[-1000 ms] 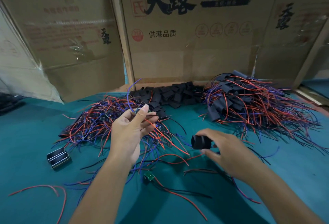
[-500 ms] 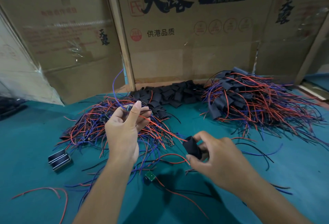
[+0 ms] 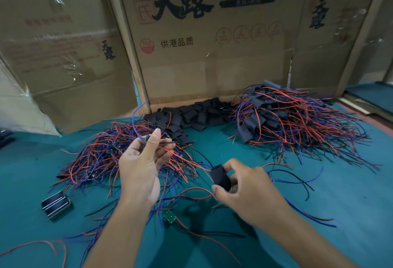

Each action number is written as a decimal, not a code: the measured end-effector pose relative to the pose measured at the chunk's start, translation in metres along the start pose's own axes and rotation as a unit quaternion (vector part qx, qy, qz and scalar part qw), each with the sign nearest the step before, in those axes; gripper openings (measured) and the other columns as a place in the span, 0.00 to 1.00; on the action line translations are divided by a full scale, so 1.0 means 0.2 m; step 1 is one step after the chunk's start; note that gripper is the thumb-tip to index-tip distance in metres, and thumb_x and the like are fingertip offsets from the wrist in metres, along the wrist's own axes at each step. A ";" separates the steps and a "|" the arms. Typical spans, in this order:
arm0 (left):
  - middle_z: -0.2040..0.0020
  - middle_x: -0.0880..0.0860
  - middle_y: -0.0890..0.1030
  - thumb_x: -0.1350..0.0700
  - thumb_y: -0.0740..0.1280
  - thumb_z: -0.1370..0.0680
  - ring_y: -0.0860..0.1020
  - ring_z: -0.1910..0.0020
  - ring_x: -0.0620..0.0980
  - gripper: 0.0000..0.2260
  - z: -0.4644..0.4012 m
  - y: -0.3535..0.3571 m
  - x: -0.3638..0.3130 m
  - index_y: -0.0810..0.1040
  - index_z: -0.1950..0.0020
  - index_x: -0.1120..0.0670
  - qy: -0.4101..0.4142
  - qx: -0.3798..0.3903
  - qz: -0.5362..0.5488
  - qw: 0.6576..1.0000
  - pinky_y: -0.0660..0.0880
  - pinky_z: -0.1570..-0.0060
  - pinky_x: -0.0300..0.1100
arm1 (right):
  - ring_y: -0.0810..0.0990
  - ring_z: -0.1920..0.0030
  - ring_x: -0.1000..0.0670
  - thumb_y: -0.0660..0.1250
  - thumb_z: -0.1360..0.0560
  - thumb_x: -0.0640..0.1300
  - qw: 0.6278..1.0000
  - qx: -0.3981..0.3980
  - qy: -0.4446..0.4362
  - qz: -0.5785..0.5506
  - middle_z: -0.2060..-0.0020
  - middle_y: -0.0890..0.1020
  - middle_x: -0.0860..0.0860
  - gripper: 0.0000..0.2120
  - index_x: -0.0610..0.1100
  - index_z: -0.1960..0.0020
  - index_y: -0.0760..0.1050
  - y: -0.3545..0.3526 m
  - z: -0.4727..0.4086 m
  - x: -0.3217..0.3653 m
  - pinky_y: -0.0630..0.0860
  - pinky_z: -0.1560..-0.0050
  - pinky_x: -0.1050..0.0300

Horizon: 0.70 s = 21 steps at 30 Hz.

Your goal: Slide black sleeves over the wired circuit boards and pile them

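While the left hand (image 3: 141, 167) pinched a small wired circuit board (image 3: 147, 138) above the teal table (image 3: 340, 193), its red wire (image 3: 187, 162) ran down into a black sleeve (image 3: 221, 177) gripped by the right hand (image 3: 248, 191). Behind the hands lay a tangle of unsleeved boards (image 3: 102, 152), a heap of loose sleeves (image 3: 191, 116) and, farther right, the sleeved pile (image 3: 293, 118) against cardboard boxes (image 3: 212, 44).

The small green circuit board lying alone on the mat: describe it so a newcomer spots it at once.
Start at the teal mat, then look near its front edge between the two forearms. There lies the green circuit board, with a red wire trailing off it. Unlike the boards buried in the tangled pile behind, it lies alone, unsleeved.
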State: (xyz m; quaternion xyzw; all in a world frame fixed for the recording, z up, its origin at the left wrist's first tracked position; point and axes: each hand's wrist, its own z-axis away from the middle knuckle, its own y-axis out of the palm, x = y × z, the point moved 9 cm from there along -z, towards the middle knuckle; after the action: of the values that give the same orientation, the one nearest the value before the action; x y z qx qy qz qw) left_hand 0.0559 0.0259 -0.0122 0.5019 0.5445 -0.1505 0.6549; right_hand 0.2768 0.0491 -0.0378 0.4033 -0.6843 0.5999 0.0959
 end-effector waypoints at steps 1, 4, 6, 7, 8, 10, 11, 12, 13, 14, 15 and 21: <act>0.63 0.56 0.84 0.56 0.71 0.24 0.83 0.65 0.49 0.06 0.00 0.00 0.00 0.77 0.55 0.57 0.000 -0.001 0.000 1.000 0.80 0.66 0.35 | 0.79 0.63 0.47 0.67 0.32 0.59 1.000 -0.001 -0.001 0.000 0.63 0.83 0.52 0.17 0.51 0.49 0.71 0.00 0.00 0.00 0.77 0.57 0.51; 0.62 0.56 0.84 0.57 0.71 0.23 0.84 0.65 0.49 0.05 0.00 0.00 0.00 0.77 0.55 0.56 0.001 -0.002 -0.001 1.000 0.80 0.65 0.35 | 0.82 0.58 0.48 0.65 0.32 0.61 1.000 -0.003 -0.009 0.008 0.61 0.84 0.53 0.19 0.52 0.47 0.70 0.01 0.00 0.00 0.77 0.55 0.51; 0.62 0.56 0.84 0.56 0.71 0.24 0.83 0.65 0.49 0.05 0.00 -0.01 0.00 0.77 0.55 0.57 -0.002 -0.004 0.001 1.000 0.80 0.65 0.35 | 0.82 0.57 0.49 0.65 0.32 0.62 1.000 -0.006 -0.015 0.016 0.61 0.84 0.53 0.19 0.53 0.47 0.69 0.01 0.00 0.01 0.77 0.55 0.51; 0.62 0.56 0.84 0.56 0.71 0.24 0.83 0.65 0.48 0.05 0.00 -0.01 0.00 0.77 0.55 0.57 -0.005 -0.005 0.004 1.000 0.80 0.66 0.34 | 0.82 0.57 0.49 0.65 0.32 0.62 1.000 -0.009 -0.017 0.019 0.61 0.84 0.54 0.19 0.53 0.46 0.69 0.00 0.00 0.01 0.77 0.55 0.51; 0.62 0.56 0.84 0.56 0.71 0.24 0.83 0.66 0.48 0.05 0.00 -0.01 0.00 0.77 0.55 0.57 -0.008 -0.007 0.008 1.000 0.80 0.66 0.34 | 0.82 0.57 0.49 0.65 0.31 0.61 1.000 -0.010 -0.019 0.023 0.61 0.84 0.54 0.18 0.53 0.46 0.69 0.00 0.00 0.01 0.77 0.55 0.51; 0.63 0.55 0.84 0.56 0.70 0.24 0.83 0.66 0.47 0.05 0.00 -0.01 0.00 0.77 0.54 0.57 -0.012 -0.008 0.014 1.000 0.80 0.66 0.34 | 0.81 0.57 0.49 0.65 0.31 0.61 0.999 -0.012 -0.021 0.029 0.61 0.84 0.53 0.18 0.53 0.46 0.68 0.00 0.00 0.01 0.77 0.55 0.50; 0.63 0.55 0.84 0.56 0.70 0.23 0.83 0.66 0.47 0.05 0.00 -0.01 0.00 0.77 0.54 0.57 -0.014 -0.008 0.016 1.000 0.80 0.66 0.34 | 0.81 0.57 0.48 0.65 0.30 0.61 0.999 -0.011 -0.020 0.031 0.61 0.84 0.53 0.18 0.53 0.46 0.68 0.00 0.00 0.01 0.77 0.55 0.50; 0.63 0.55 0.84 0.56 0.70 0.23 0.83 0.66 0.47 0.05 0.00 -0.01 0.01 0.77 0.54 0.57 -0.017 -0.007 0.017 1.000 0.80 0.66 0.34 | 0.81 0.57 0.48 0.65 0.30 0.61 0.999 -0.011 -0.020 0.032 0.61 0.84 0.53 0.18 0.53 0.46 0.68 0.00 0.00 0.01 0.77 0.55 0.50; 0.63 0.55 0.84 0.56 0.70 0.23 0.83 0.66 0.47 0.05 0.00 0.00 0.01 0.77 0.54 0.58 -0.018 -0.007 0.017 1.000 0.80 0.66 0.34 | 0.81 0.58 0.48 0.65 0.30 0.61 0.999 -0.012 -0.019 0.035 0.61 0.84 0.54 0.18 0.53 0.46 0.68 -0.01 0.00 0.01 0.76 0.56 0.50; 0.63 0.55 0.84 0.56 0.70 0.23 0.83 0.66 0.47 0.05 0.00 0.00 0.01 0.77 0.54 0.57 -0.019 -0.006 0.017 1.000 0.80 0.66 0.34 | 0.80 0.58 0.48 0.65 0.30 0.61 0.999 -0.014 -0.020 0.040 0.61 0.84 0.54 0.17 0.53 0.47 0.68 -0.01 0.00 0.02 0.76 0.56 0.51; 0.63 0.55 0.84 0.56 0.70 0.23 0.83 0.66 0.47 0.05 0.00 0.00 0.01 0.77 0.54 0.57 -0.018 -0.006 0.016 1.000 0.80 0.66 0.34 | 0.80 0.57 0.48 0.65 0.29 0.62 0.998 -0.017 -0.023 0.049 0.60 0.84 0.54 0.18 0.54 0.46 0.67 -0.01 0.01 0.02 0.76 0.55 0.51; 0.63 0.56 0.84 0.57 0.71 0.23 0.83 0.65 0.49 0.05 0.00 -0.01 0.02 0.77 0.55 0.57 0.000 -0.012 -0.010 1.000 0.80 0.66 0.35 | 0.81 0.53 0.48 0.63 0.27 0.62 0.994 -0.032 -0.043 0.096 0.55 0.84 0.55 0.17 0.55 0.45 0.64 -0.03 0.02 0.05 0.73 0.57 0.52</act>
State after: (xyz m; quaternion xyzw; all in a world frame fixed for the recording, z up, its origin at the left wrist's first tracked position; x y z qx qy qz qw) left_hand 0.0560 0.0268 -0.0168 0.4882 0.5514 -0.1507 0.6596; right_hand 0.2754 0.0418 -0.0275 0.3578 -0.7423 0.5662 0.0209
